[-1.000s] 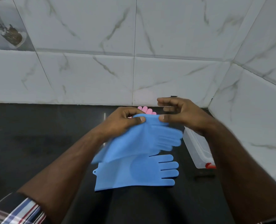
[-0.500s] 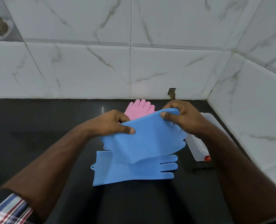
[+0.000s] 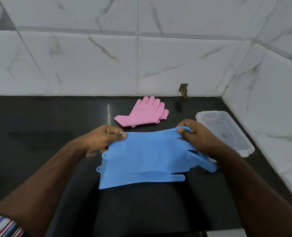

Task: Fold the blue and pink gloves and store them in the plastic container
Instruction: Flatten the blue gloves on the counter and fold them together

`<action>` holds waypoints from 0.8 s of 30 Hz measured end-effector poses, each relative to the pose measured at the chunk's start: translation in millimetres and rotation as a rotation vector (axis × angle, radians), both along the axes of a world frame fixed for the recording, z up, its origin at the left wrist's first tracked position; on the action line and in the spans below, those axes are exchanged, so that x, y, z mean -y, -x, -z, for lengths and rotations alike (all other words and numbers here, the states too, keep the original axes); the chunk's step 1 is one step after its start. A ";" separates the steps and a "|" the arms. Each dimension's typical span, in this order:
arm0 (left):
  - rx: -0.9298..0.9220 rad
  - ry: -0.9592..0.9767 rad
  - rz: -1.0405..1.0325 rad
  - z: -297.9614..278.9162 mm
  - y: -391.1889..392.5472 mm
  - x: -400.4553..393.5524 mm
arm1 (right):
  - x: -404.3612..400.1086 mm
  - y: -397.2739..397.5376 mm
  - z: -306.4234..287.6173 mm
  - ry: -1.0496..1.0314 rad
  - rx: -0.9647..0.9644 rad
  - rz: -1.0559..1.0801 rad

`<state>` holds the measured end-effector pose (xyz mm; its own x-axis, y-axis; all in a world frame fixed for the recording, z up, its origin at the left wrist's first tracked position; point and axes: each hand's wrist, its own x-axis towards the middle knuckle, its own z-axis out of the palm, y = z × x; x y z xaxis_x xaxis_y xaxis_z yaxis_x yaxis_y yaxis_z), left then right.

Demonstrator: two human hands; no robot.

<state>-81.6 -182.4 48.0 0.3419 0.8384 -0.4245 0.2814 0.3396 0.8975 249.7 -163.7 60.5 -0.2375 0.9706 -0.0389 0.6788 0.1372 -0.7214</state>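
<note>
Striped sleeve shows at lower left; above it the left hand pinches the top edge of a blue glove at centre frame. Under it a second blue glove lies on the black worktop. Pink gloves rest behind — upper centre. The right hand grips the same glove's other end, just beside the plastic container at right.

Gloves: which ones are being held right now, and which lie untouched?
The blue gloves: the left hand and right hand pinch the top one's far edge. The pink gloves lie untouched near the wall.
</note>
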 end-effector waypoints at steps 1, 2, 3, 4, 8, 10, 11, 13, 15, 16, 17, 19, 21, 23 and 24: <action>0.021 0.041 -0.008 3.0 2.8 1.6 | 1.2 -1.4 -1.1 0.073 -0.021 -0.020; 0.033 0.092 -0.007 5.2 5.2 3.8 | 1.8 -2.4 -1.8 0.147 -0.035 -0.045; 0.033 0.140 -0.007 8.9 7.9 5.5 | 1.0 -2.4 -1.1 0.198 -0.025 -0.068; 0.010 0.172 -0.007 13.3 9.4 6.8 | -2.4 -0.9 1.8 0.209 0.015 -0.074; -0.304 0.080 -0.062 41.2 14.8 9.2 | -17.1 10.6 31.5 0.180 0.207 0.000; -0.357 0.075 -0.125 55.0 19.8 10.9 | -15.2 12.5 45.0 0.209 0.257 0.003; -0.368 0.067 -0.147 60.2 21.9 12.5 | -13.5 11.6 50.1 0.212 0.275 0.003; -0.362 0.031 -0.183 67.4 22.7 16.6 | -11.8 9.0 56.5 0.213 0.301 0.019; -0.368 -0.008 -0.220 73.3 21.8 19.3 | -11.9 9.2 60.2 0.227 0.341 0.056; -0.385 -0.026 -0.237 76.0 21.9 20.1 | -12.5 10.1 61.0 0.226 0.360 0.063; -0.396 -0.042 -0.255 78.6 22.2 20.4 | -13.1 11.0 61.5 0.210 0.365 0.064; -0.388 -0.053 -0.284 81.9 23.1 20.8 | -13.5 11.2 61.2 0.164 0.296 0.078; -0.373 -0.053 -0.313 82.2 23.9 21.8 | -13.3 9.3 60.1 0.132 0.209 0.087; -0.381 -0.061 -0.348 82.7 24.8 22.8 | -12.5 9.7 58.6 0.127 0.170 0.068; -0.390 -0.067 -0.364 83.3 25.2 23.1 | -12.4 11.1 58.3 0.130 0.160 0.054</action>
<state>-106.8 -205.5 -35.3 -0.1483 0.9031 -0.4029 0.4732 0.4226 0.7730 238.7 -151.4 2.1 -0.1657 0.9663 -0.1971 0.7898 0.0104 -0.6133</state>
